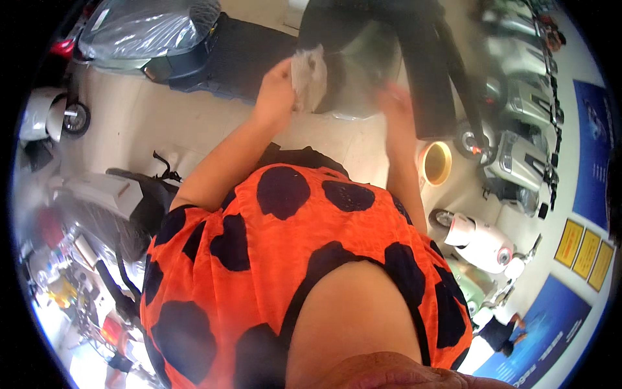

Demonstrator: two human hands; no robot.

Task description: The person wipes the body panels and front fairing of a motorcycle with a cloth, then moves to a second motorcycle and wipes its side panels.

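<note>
Admittedly, the right hand [396,102] blurs; the left hand [276,87] holds cloth [310,79].

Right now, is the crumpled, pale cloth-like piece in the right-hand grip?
No: the crumpled, pale cloth-like piece is in the left-hand grip, apart from the blurred right-hand grip.

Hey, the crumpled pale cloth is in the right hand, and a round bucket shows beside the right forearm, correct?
Not quite: the head view shows the crumpled pale cloth in the left hand, not the right hand. The round bucket does show beside the right forearm.
</note>
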